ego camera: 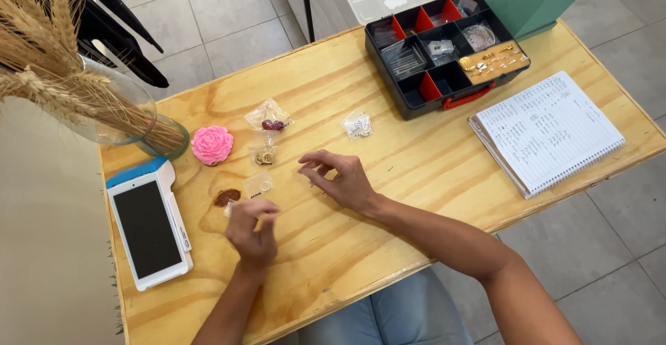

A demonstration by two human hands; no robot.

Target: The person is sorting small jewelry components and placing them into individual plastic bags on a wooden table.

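- Pale wooden bench (430,171) over a grey tiled floor, seen from our head camera; we sat at its near edge.
- Our left hand (253,230) hovered low over the bench, fingers pinched nearly closed; whatever sat between them was too small for us to tell.
- Our right hand (340,177) rested on the wood with fingers curled and slightly parted, tips near a tiny metal piece; grip unclear.
- Small clear bag with a ring (259,186) lay just beyond our left hand; a bag of gold pieces (264,153) and a bag with dark red beads (270,121) lay further out, another clear bag (358,125) off to the right.
- Pink rose ornament (212,144), glass vase of wheat stalks (104,102) and white payment terminal (148,225) stood at left; black compartment organiser (444,53) and spiral notebook (548,131) at right.
- Risk, as we judged it: tiny pieces could slip from the pinch and roll off the near edge, or a sleeve-less forearm sweep could scatter the loose bags.
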